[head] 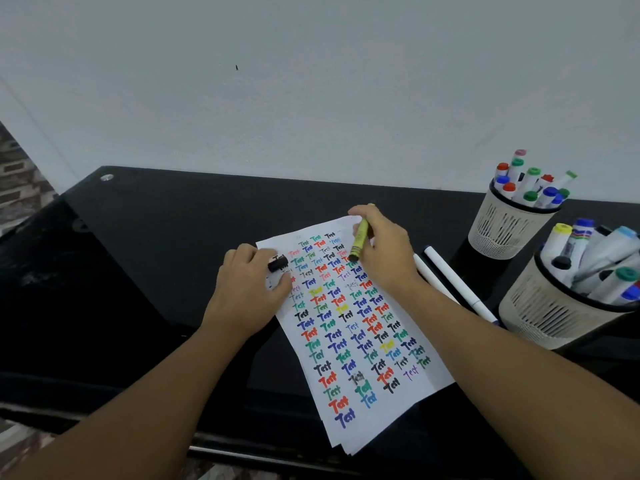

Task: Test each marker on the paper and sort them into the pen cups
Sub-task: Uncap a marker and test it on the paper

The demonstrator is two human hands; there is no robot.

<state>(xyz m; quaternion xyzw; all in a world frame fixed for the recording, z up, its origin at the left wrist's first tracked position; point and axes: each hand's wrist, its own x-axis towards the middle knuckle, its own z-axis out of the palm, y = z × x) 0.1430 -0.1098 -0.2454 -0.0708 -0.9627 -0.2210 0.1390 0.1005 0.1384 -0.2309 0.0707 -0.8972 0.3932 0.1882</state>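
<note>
Worktop (138,258): black, carries everything.
Paper (360,341): pinned by left hand (247,289), clenched on black cap (278,264).
Pen cups (509,220): far right.
Right hand (384,251): grasping yellow-green marker (358,240); write lightly in blank top margin.

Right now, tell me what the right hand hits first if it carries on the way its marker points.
Probably the paper: the right hand tilts the green marker down toward it, though the gap is unclear.

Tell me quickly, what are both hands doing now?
Left hand: holds a black cap, rests on the paper.
Right hand: grips a yellow-green marker.
</note>
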